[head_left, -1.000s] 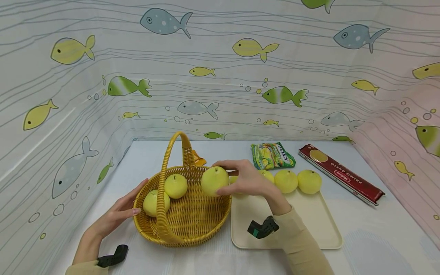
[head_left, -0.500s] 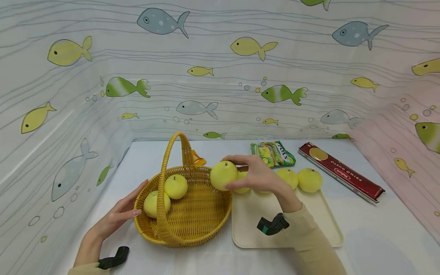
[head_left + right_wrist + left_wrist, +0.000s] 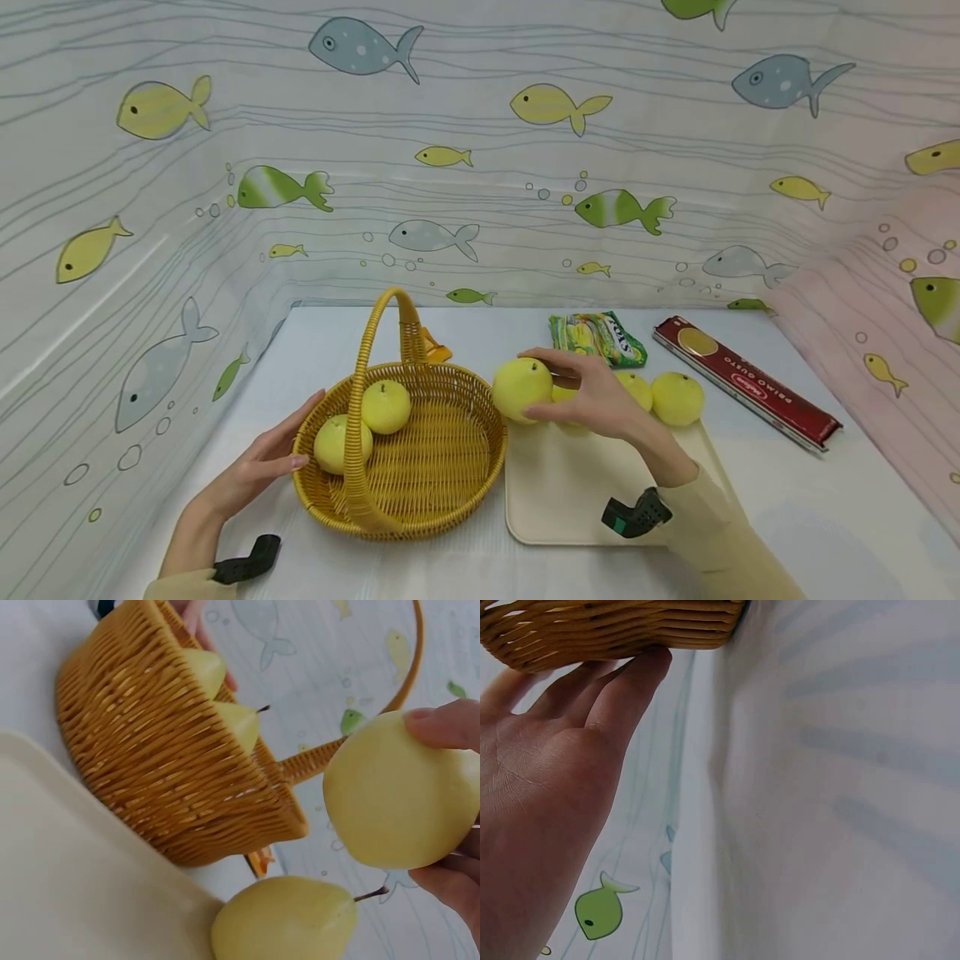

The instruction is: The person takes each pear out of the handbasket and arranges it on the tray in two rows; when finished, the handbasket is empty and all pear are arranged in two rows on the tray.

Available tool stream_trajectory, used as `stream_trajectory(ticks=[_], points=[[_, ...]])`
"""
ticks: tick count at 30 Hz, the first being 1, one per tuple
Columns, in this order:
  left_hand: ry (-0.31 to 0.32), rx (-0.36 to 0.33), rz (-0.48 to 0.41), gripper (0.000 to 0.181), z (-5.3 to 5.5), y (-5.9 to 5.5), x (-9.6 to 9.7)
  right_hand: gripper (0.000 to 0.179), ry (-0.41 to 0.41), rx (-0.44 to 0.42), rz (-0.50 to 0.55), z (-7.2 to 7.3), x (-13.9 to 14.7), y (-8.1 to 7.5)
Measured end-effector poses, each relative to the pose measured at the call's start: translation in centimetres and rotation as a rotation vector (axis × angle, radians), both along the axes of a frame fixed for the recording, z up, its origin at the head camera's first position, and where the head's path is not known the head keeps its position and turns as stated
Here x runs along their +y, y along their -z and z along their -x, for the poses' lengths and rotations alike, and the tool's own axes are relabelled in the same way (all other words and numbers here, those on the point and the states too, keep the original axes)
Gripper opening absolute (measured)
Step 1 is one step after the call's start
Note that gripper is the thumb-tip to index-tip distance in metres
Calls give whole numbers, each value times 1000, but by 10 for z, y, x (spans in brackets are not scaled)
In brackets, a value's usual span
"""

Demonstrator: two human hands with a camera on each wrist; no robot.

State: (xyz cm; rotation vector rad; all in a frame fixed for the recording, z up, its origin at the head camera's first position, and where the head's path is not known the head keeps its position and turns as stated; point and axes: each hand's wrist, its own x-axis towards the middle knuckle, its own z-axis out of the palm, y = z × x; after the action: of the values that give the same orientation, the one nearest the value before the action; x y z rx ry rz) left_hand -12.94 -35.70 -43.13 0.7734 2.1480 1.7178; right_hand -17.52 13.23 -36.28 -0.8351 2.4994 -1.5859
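A round yellow pear is pinched between the thumb and fingers of my right hand. It is held up over the tray's back left corner, just outside the basket's right rim; the right wrist view shows the same pear raised off the surface. Two more pears lie in the left part of the yellow wicker basket. My left hand rests against the basket's left side, fingers extended along the outside; in the left wrist view its fingertips touch the weave.
A cream tray stands right of the basket, with several pears along its far edge, partly hidden by my right hand. Behind are a green candy bag and a long red packet. An orange object lies behind the basket.
My right hand has carried its pear rightward from over the basket's right side to the tray's back left corner. My left hand and the basket have stayed in place.
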Motion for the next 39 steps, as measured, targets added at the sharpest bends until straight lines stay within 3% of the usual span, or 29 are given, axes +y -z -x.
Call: stream_trajectory(ticks=[9, 33, 39], points=[[-4, 1, 5, 75, -1, -3, -1, 69, 5, -51, -28, -12, 17, 13], [-7, -2, 11, 76, 0, -3, 1, 65, -99, -45, -173, -1, 28, 39], [-6, -6, 12, 76, -1, -3, 1, 67, -165, -64, -223, -2, 23, 48]])
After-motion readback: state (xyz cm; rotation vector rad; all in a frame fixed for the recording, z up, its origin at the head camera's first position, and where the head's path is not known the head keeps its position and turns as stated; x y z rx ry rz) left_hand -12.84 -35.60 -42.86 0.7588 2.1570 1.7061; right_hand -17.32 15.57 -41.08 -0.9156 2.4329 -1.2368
